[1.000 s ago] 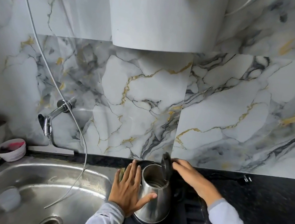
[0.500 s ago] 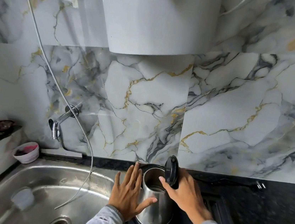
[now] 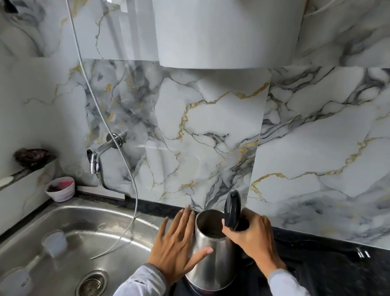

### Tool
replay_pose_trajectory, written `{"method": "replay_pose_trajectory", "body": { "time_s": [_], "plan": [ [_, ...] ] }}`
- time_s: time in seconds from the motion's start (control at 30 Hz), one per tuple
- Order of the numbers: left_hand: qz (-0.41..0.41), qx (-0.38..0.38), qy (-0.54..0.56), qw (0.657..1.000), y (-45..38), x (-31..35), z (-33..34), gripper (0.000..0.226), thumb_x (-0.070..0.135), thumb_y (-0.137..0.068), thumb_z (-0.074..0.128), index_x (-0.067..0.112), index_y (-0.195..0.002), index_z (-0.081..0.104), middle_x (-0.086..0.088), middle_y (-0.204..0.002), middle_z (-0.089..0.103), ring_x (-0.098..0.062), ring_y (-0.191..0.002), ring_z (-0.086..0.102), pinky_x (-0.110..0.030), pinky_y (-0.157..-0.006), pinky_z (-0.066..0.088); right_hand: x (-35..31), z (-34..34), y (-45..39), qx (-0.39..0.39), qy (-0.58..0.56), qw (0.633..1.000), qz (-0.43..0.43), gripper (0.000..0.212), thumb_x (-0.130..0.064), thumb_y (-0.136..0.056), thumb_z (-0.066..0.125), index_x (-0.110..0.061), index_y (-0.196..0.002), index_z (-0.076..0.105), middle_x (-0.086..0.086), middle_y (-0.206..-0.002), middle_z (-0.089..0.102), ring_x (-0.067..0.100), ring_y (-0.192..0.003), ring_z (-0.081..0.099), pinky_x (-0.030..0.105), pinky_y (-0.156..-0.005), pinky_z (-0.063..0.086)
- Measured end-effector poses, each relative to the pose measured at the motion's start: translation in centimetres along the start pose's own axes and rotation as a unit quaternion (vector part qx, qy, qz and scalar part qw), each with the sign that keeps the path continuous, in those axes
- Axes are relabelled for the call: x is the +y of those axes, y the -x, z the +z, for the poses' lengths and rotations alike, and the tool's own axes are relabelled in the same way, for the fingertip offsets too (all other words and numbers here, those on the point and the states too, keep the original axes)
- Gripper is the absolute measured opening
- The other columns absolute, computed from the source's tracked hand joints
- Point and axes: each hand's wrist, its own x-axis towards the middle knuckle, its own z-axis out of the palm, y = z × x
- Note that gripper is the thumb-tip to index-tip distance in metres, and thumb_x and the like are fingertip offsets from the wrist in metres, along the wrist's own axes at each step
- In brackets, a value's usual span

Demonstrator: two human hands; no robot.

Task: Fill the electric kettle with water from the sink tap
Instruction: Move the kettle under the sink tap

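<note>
A steel electric kettle (image 3: 214, 261) stands on its dark base to the right of the sink, its black lid (image 3: 232, 210) hinged up and the mouth open. My left hand (image 3: 174, 246) lies flat against the kettle's left side, fingers spread. On the right side my right hand (image 3: 251, 238) is wrapped around the kettle's handle, just below the raised lid. The chrome tap (image 3: 97, 158) sticks out of the marble wall above the left part of the steel sink (image 3: 77, 217). No water runs from it.
A thin white hose (image 3: 124, 158) hangs from above into the sink. A white plastic scoop (image 3: 54, 243) lies in the basin near the drain (image 3: 91, 285). A small white cup (image 3: 60, 188) stands at the sink's back left corner. A white appliance (image 3: 226, 23) hangs overhead. Black countertop (image 3: 345, 277) extends right.
My right hand has moved from the lid's top down onto the handle. The lid now stands fully open. The camera view has shifted closer and to the left.
</note>
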Motion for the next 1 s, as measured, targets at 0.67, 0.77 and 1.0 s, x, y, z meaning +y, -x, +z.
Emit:
{"method": "replay_pose_trajectory", "body": {
  "time_s": [0.67, 0.77, 1.0],
  "plan": [
    [-0.009, 0.042, -0.051, 0.998, 3.2, -26.3, -5.1, 0.097, 0.082, -0.089, 0.023, 0.006, -0.147, 0.039, -0.014, -0.156, 0.039, -0.029, -0.144, 0.037, -0.059, -0.111, 0.038, -20.9, 16.8, -3.3, 0.027, -0.020, 0.999, -0.028, 0.052, -0.065, -0.059, 0.069, -0.014, -0.068, 0.071, 0.000, -0.062, 0.076, 0.022, -0.066, 0.074, 0.041, -0.062, 0.060],
    [-0.013, 0.037, -0.037, 0.999, 3.1, -31.1, -3.1, 0.097, 0.082, -0.089, 0.026, 0.005, -0.147, 0.039, -0.014, -0.156, 0.040, -0.029, -0.144, 0.037, -0.059, -0.110, 0.040, -22.8, 21.3, -4.0, 0.008, -0.008, 1.000, -0.019, 0.054, -0.066, -0.057, 0.068, -0.014, -0.071, 0.072, 0.002, -0.067, 0.078, 0.027, -0.072, 0.076, 0.042, -0.065, 0.060],
    [-0.013, 0.023, -0.019, 0.999, 2.1, -38.7, 1.2, 0.096, 0.080, -0.090, 0.021, 0.003, -0.144, 0.044, -0.016, -0.153, 0.043, -0.029, -0.140, 0.044, -0.058, -0.108, 0.043, -24.4, 29.7, -6.1, -0.022, 0.029, 0.999, -0.001, 0.060, -0.070, -0.054, 0.067, -0.014, -0.074, 0.071, 0.003, -0.072, 0.080, 0.028, -0.075, 0.076, 0.042, -0.066, 0.060]
  ]
}}
